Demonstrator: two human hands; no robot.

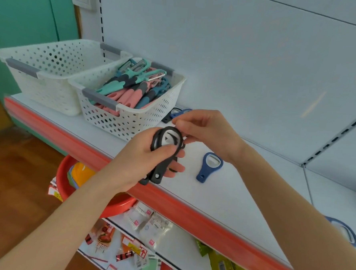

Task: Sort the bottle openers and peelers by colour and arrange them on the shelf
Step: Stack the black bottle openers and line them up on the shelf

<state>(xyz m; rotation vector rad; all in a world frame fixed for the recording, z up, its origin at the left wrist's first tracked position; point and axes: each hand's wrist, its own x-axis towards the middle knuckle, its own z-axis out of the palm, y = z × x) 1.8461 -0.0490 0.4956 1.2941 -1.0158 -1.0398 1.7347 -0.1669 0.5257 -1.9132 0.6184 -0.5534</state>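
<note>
Over the shelf (pixel 221 191), my left hand (pixel 142 159) clamps stacked black openers (pixel 163 152); right fingers (pixel 181 124) pinch the top ring. Light, stiff plastic; grip handles.

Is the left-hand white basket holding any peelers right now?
No. The left basket looks bare inside, while the peelers are all piled in the right basket beside it.

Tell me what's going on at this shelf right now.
A person is sorting bottle openers at a white shelf. The left hand holds a stack of black bottle openers, and the right hand pinches the top of the stack. One blue bottle opener lies on the shelf beside them. The nearer white basket is full of pink, teal and blue peelers, not yet laid out.
</note>
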